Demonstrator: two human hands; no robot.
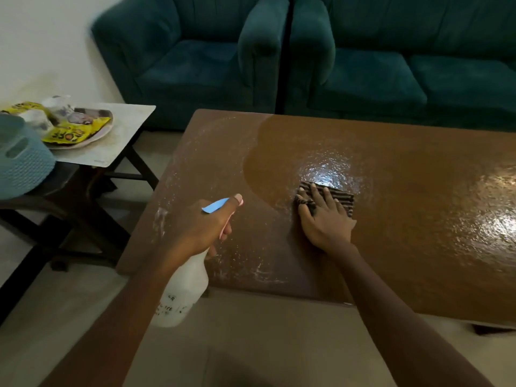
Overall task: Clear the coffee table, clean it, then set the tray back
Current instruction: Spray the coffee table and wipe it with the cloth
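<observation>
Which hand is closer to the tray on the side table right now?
Left. The left hand grips the spray bottle nearer the tray; the right hand presses the cloth farther right.

One camera only, worn on the person's head, looks forward and steeply down across the brown surface from its near edge. It sits close: the spray bottle in the left hand looms large at the bottom. The top is filled by green sofas, the left by a smaller pale surface.
</observation>
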